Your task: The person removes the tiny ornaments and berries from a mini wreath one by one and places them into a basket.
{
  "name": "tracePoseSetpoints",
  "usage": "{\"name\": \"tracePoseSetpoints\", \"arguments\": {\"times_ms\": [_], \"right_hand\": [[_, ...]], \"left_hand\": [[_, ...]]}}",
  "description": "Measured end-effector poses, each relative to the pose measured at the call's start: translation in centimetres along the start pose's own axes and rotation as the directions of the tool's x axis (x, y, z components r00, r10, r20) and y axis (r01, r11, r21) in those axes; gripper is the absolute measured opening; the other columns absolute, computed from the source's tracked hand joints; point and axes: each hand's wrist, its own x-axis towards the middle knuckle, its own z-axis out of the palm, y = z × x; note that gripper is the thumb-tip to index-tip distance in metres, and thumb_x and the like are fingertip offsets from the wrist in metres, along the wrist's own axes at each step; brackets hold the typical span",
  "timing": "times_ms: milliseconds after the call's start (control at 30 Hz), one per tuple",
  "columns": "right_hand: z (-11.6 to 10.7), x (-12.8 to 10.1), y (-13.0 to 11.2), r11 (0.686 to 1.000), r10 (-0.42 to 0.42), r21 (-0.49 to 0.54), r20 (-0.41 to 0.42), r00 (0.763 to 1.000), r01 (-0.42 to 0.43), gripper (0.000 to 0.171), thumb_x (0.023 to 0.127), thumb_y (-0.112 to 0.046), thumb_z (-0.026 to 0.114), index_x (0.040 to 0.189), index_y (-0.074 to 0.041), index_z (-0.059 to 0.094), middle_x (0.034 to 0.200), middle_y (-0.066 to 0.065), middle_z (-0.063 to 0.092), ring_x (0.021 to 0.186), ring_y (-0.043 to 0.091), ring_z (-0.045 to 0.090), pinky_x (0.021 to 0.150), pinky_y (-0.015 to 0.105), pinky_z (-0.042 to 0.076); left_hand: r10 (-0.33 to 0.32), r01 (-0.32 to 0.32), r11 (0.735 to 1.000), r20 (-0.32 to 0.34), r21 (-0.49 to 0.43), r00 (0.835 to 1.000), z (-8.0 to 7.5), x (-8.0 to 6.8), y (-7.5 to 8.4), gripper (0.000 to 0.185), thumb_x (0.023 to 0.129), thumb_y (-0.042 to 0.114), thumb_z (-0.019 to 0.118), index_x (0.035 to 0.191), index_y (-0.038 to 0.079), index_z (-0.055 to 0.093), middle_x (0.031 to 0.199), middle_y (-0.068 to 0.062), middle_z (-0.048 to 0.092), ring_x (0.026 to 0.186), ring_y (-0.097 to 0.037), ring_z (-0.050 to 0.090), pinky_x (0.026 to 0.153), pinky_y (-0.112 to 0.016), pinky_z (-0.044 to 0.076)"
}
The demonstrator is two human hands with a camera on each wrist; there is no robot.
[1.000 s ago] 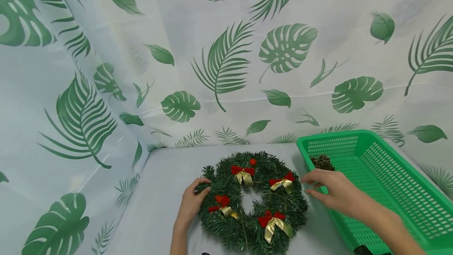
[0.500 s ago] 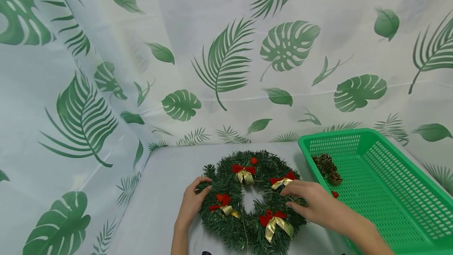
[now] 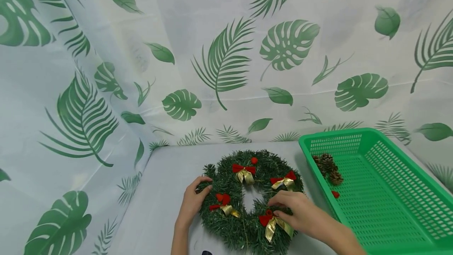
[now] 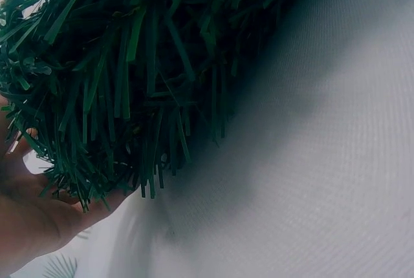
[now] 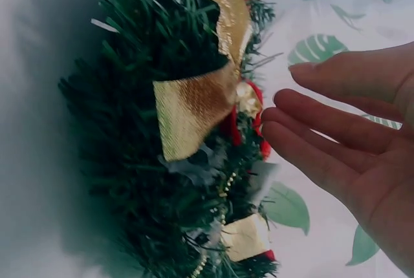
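A green tinsel wreath [image 3: 226, 231], decorated with red and gold bows and a thin gold bead string, lies on the white tabletop. My left hand [image 3: 194, 200] grips its left edge; in the left wrist view the hand [image 4: 58, 220] is at the needles, with part of the fingers hidden behind them. Over the wreath's lower right, my right hand [image 3: 301, 212] is beside a bow [image 3: 271, 223] with a red rose centre and gold tails. In the right wrist view its fingers [image 5: 336, 119] are nearly straight, tips close to the bow's red part, nothing visible between them.
On the right stands a green plastic basket [image 3: 382, 207]. Along its left wall lie several pine cones [image 3: 328, 168] and a small red piece [image 3: 335, 194]. A white leaf-print curtain [image 3: 226, 70] hangs behind the table. A small dark object [image 3: 207, 252] shows at the bottom edge.
My right hand has moved left from the basket's rim, across the wreath's right side, down to the lower right bow. The pine cones have come into view. My left hand stays put.
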Motion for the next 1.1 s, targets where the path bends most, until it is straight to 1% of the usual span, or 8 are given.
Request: {"name": "tracePoseSetpoints", "arguments": {"times_ms": [100,167,367,567,800,1000,1033,1100], "right_hand": [[0.5,0.1,0.2,1.0,0.003,0.015,0.002,1.0,-0.003,0.026,0.085,0.006,0.078,0.108,-0.006,0.072,0.099,0.007,0.072,0.084,0.008,0.07,0.067,0.022,0.057],[0.7,0.2,0.3,0.999,0.006,0.033,0.008,1.0,-0.006,0.025,0.086,0.006,0.076,0.108,-0.005,0.072,0.097,0.007,0.072,0.083,0.006,0.069,0.066,0.021,0.057],[1.4,0.4,0.4,0.997,0.035,0.071,0.036,0.999,-0.038,0.022,0.089,0.008,0.072,0.108,-0.002,0.072,0.096,0.007,0.071,0.081,0.005,0.067,0.065,0.021,0.055],[1.9,0.5,0.6,0.997,0.073,0.029,0.047,0.996,-0.074,0.021,0.089,0.008,0.071,0.106,-0.005,0.073,0.095,0.004,0.071,0.079,0.0,0.062,0.062,0.021,0.053],[2.4,0.2,0.5,0.998,0.06,0.002,0.026,0.998,-0.06,0.017,0.09,0.003,0.075,0.103,-0.006,0.073,0.094,0.004,0.072,0.079,0.004,0.065,0.062,0.021,0.054],[2.5,0.4,0.2,0.991,0.126,-0.046,0.016,0.992,-0.125,0.013,0.09,-0.005,0.078,0.1,-0.011,0.074,0.092,-0.002,0.07,0.078,0.001,0.062,0.063,0.022,0.053],[2.6,0.5,0.1,0.989,0.137,-0.059,0.014,0.99,-0.136,0.013,0.089,-0.005,0.078,0.1,-0.012,0.074,0.092,-0.003,0.07,0.078,0.001,0.062,0.063,0.023,0.053],[2.7,0.7,0.0,0.985,0.157,-0.075,0.008,0.988,-0.156,0.012,0.089,-0.006,0.078,0.099,-0.013,0.074,0.091,-0.005,0.069,0.077,0.0,0.061,0.062,0.023,0.052]], "left_hand": [[0.002,-0.002,1.0,-0.005,0.004,1.0,0.0,0.1,-0.1,0.023,0.101,0.023,0.068,0.123,0.018,0.07,0.146,-0.013,0.059,0.111,-0.023,0.061,0.082,-0.036,0.049],[-0.002,0.002,1.0,-0.01,0.003,1.0,0.1,0.2,-0.3,0.023,0.101,0.021,0.068,0.124,0.017,0.069,0.146,-0.013,0.058,0.111,-0.024,0.06,0.082,-0.037,0.049],[-0.013,0.013,1.0,-0.024,0.001,1.0,0.2,0.4,-0.4,0.023,0.102,0.018,0.067,0.125,0.016,0.069,0.147,-0.014,0.058,0.11,-0.025,0.06,0.081,-0.038,0.048],[-0.004,0.005,1.0,-0.021,0.016,1.0,0.1,0.2,-0.1,0.022,0.101,0.022,0.068,0.122,0.018,0.07,0.146,-0.012,0.059,0.121,-0.027,0.06,0.085,-0.038,0.049],[-0.001,0.001,1.0,-0.004,-0.006,1.0,0.2,-0.2,0.3,0.024,0.101,0.023,0.068,0.124,0.017,0.069,0.149,-0.015,0.056,0.105,-0.023,0.059,0.078,-0.036,0.047],[-0.008,0.008,1.0,-0.019,-0.006,1.0,0.2,-0.2,0.2,0.024,0.102,0.021,0.067,0.125,0.017,0.069,0.151,-0.015,0.054,0.117,-0.025,0.059,0.08,-0.035,0.048],[-0.011,0.011,1.0,-0.021,-0.004,1.0,0.2,-0.1,0.2,0.024,0.102,0.021,0.067,0.125,0.017,0.069,0.151,-0.015,0.054,0.116,-0.024,0.059,0.079,-0.035,0.047],[-0.017,0.017,1.0,-0.024,-0.002,1.0,0.2,0.0,0.1,0.024,0.102,0.021,0.067,0.125,0.017,0.069,0.151,-0.015,0.054,0.107,-0.024,0.059,0.076,-0.035,0.046]]}}
